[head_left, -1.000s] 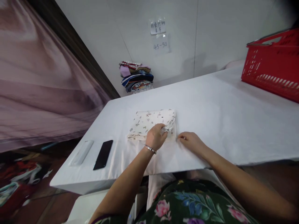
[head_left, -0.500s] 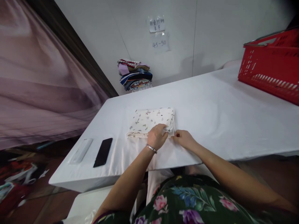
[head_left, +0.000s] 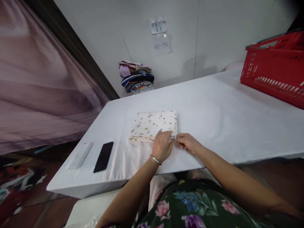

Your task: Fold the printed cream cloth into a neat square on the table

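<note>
A folded white cloth (head_left: 152,123) with a small scattered print lies on the white-covered table in front of me. My left hand (head_left: 162,146), wearing a bracelet, rests on its front edge close to the right corner. The fingers lie outstretched over the layers, with the thumb apart. Just to the right, my right hand (head_left: 189,143) pinches the cloth's front right corner between thumb and fingertips. The exact bit of fabric in that pinch is partly hidden by the fingers.
On the left of the table (head_left: 209,107) lie a black phone (head_left: 104,156) and a flat white packet (head_left: 80,155). A red basket (head_left: 270,69) stands at the right rear. Folded fabrics (head_left: 136,77) are stacked by the wall beyond the far edge. A pink curtain (head_left: 47,82) hangs left.
My left hand has loosened from the bunched corner, its fingers now straighter on the front edge. The raised folds there lie flatter. My right hand has moved slightly in against the corner.
</note>
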{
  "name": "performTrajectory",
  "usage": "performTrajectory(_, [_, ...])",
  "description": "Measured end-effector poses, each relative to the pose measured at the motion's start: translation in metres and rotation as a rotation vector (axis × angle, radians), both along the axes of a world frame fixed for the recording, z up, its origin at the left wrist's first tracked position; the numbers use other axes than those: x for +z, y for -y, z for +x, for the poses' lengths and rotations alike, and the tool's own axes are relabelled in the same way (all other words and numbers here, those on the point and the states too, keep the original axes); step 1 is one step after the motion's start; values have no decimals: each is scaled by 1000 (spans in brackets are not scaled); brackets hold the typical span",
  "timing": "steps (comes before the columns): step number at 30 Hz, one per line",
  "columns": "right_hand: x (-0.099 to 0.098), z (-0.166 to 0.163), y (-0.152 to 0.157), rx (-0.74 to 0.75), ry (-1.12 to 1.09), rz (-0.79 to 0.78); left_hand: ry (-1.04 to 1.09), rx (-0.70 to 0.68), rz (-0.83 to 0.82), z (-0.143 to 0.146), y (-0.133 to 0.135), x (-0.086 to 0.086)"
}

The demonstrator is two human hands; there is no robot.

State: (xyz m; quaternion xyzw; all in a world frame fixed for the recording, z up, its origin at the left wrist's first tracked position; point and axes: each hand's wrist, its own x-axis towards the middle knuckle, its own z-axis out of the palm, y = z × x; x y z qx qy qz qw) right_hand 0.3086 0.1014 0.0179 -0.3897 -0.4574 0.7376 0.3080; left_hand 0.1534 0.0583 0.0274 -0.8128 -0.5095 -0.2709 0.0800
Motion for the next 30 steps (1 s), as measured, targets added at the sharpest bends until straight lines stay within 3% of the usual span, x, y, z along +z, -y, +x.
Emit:
performTrajectory(7, [8,2,-5,18,30,35,-20,125,42,0,-9,-2])
performTrajectory(9, [8,9,-11,-9,179,175,28,168,23,-2,-16,2])
performTrajectory(12, [6,20,-22,-65,582,452,119,242,-19,-5,-23,9])
performTrajectory(14, [4,23,-26,-22,789,581,158,272,-35,-6,-24,13])
performTrajectory(19, [1,10,-27,76,923,633,169,301,-39,-5,-24,16])
performTrajectory(24, [0,-1,-24,13,850,585,167,306,-17,-4,-23,16])
performTrajectory(30, [6,-1,-14,-63,370,278,156,293,-9,-1,-23,14])
